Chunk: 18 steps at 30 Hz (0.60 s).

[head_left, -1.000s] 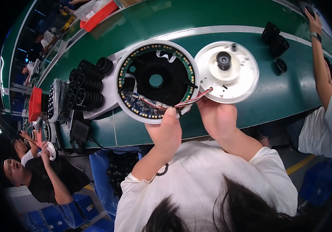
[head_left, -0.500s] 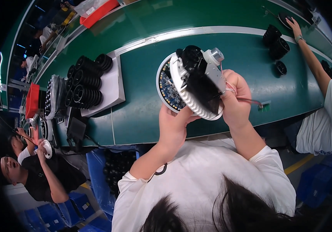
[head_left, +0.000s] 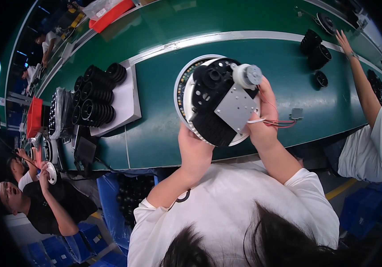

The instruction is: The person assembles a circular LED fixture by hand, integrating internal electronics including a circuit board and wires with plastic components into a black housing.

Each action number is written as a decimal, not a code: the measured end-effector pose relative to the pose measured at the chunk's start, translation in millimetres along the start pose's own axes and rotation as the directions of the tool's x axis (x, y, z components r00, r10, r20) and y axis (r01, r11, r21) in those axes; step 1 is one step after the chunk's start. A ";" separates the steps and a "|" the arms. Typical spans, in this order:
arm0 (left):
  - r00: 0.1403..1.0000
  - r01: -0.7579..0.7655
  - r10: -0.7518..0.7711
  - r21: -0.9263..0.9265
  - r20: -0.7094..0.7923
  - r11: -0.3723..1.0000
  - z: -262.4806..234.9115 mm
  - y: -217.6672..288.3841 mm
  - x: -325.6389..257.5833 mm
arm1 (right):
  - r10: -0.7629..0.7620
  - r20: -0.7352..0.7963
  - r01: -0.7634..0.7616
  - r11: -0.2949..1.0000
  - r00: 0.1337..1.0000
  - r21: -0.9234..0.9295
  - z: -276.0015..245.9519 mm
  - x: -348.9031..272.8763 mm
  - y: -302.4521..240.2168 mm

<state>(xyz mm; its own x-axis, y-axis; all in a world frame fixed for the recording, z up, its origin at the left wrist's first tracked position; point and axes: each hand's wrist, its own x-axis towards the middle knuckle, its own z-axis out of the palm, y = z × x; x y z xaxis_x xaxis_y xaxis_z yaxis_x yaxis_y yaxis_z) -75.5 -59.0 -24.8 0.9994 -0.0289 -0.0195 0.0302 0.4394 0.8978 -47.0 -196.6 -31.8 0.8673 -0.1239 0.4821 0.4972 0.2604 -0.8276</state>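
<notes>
Left hand (head_left: pixel 194 147) wrapped on lower-left edge of round white-and-black unit (head_left: pixel 220 104), right hand (head_left: pixel 262 133) gripping its right side. So yeah, both grasping, unit up over green bench (head_left: pixel 155 129) near front edge. Grey metal plate (head_left: pixel 235 109) facing me, LED ring (head_left: pixel 182 86) peeking out left. Red wires (head_left: pixel 282 123) run right to small board (head_left: pixel 296 114). Farther left: black ribbed parts (head_left: pixel 95 95) on white box (head_left: pixel 128 104). Way right: coworker's hand (head_left: pixel 344 43), fingers spread.
</notes>
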 end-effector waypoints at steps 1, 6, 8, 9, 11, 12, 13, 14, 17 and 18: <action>0.998 -0.060 0.058 0.054 0.035 0.997 0.3 -3.2 0.6 | -0.004 -0.069 0.007 0.999 0.998 0.047 0.9 -4.1 5.5; 0.995 -0.101 0.096 0.135 0.037 0.986 6.2 -0.2 -2.1 | 0.036 -0.185 -0.014 0.993 0.982 0.119 3.6 -10.6 3.6; 0.985 -0.162 0.150 0.153 0.086 0.975 6.7 0.3 -2.1 | 0.008 -0.150 0.003 0.998 0.989 0.070 -3.2 -11.0 8.3; 0.985 -0.159 0.147 0.131 0.094 0.979 5.6 0.4 -2.0 | -0.020 -0.118 0.023 1.000 0.993 0.020 -4.6 -10.7 9.3; 0.981 -0.178 0.159 0.198 0.109 0.964 5.9 3.4 -3.0 | -0.038 -0.093 0.041 0.999 0.995 0.033 -5.3 -8.9 7.1; 0.978 -0.195 0.167 0.265 0.127 0.944 6.1 4.4 -3.5 | -0.056 -0.071 0.060 0.997 0.996 0.046 -5.2 -8.1 6.0; 0.978 -0.197 0.170 0.264 0.122 0.944 5.3 3.7 -3.9 | -0.055 -0.066 0.059 0.997 0.996 0.048 -4.8 -7.7 5.5; 0.972 -0.221 0.192 0.256 0.132 0.941 4.0 2.1 -4.1 | -0.053 -0.057 0.056 0.997 0.997 0.061 -4.4 -7.5 5.2; 0.958 -0.280 0.251 0.275 0.136 0.920 1.5 -1.0 -5.3 | -0.034 -0.024 0.035 0.999 0.999 0.036 -7.4 -6.4 4.5; 0.949 -0.313 0.285 0.301 0.134 0.901 1.2 -1.5 -5.7 | -0.019 -0.004 0.019 1.000 1.000 -0.004 -8.6 -6.1 4.3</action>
<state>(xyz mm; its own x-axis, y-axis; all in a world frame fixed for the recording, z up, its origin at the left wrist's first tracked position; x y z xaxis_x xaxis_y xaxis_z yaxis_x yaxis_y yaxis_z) -81.3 -60.5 -25.6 0.9550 -0.0226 0.2959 -0.2904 0.1346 0.9474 -50.0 -203.0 -40.8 0.8580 -0.1322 0.4963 0.5133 0.2540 -0.8198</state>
